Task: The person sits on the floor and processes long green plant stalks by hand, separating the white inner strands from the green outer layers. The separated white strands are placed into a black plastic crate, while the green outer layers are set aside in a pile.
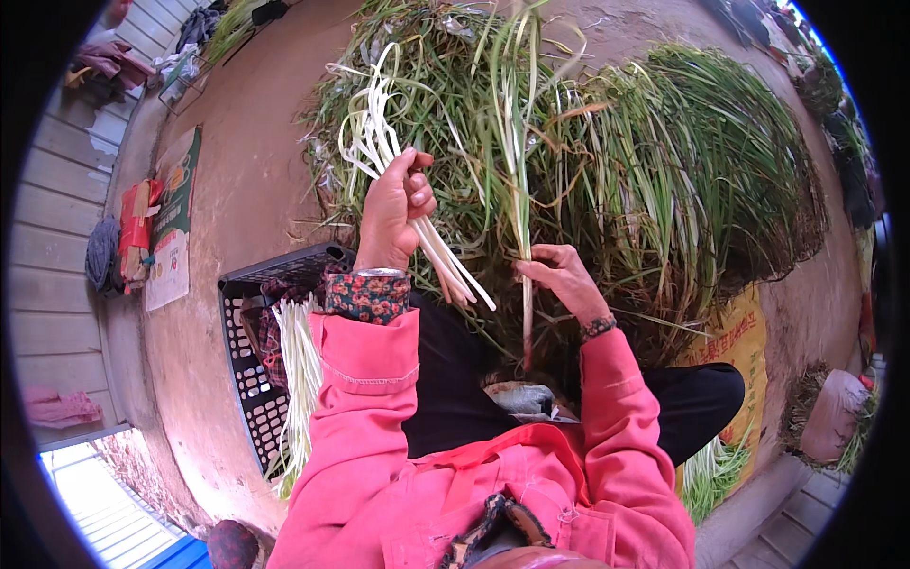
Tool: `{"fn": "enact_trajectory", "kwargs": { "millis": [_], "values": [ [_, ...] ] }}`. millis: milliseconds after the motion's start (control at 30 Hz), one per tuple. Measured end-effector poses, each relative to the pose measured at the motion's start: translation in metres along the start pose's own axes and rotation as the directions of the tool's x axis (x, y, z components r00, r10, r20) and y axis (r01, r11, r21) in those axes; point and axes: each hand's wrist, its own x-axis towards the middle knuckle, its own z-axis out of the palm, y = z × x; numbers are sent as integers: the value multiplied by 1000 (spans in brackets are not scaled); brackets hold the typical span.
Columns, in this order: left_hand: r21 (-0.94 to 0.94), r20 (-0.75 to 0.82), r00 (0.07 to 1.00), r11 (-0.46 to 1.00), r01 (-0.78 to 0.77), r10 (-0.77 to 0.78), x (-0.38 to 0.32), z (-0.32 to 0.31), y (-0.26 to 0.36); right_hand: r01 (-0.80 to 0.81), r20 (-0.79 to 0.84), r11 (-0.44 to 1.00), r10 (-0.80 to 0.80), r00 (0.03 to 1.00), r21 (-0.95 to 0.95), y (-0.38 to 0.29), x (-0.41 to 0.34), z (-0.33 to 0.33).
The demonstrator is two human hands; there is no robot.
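Note:
My left hand (399, 206) is closed around a bunch of pale, peeled stalks (446, 262), their whitish leaf ends curling above the fist and their cut-looking ends pointing down to the right. Between the thumb and fingers of my right hand (561, 274) is a long green leafy stalk (525, 213), upright in view, with a reddish lower end. Behind both hands lies a large heap of long-leaved green plants (711, 163), tangled at the left and more evenly laid at the right. Pale stalks (297, 370) lie beside my left forearm, at the black crate.
A black plastic crate (257, 398) stands at the left with a checked cloth in it. A yellow printed sack (743, 355) lies by my right knee, with more pale-and-green stalks (711, 473) on it. A red bag (135, 227) and a printed sheet (170, 235) are near the left wall.

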Motion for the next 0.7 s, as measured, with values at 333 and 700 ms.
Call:
{"fn": "enact_trajectory", "kwargs": {
  "millis": [333,700],
  "values": [
    [191,-106,994,981,40,-19,3,11,-41,254,-82,946,-275,958,-199,21,-22,9],
    [399,124,924,871,288,-362,-1,20,-90,228,-40,893,-263,964,-387,30,-56,27]
  ]
}}
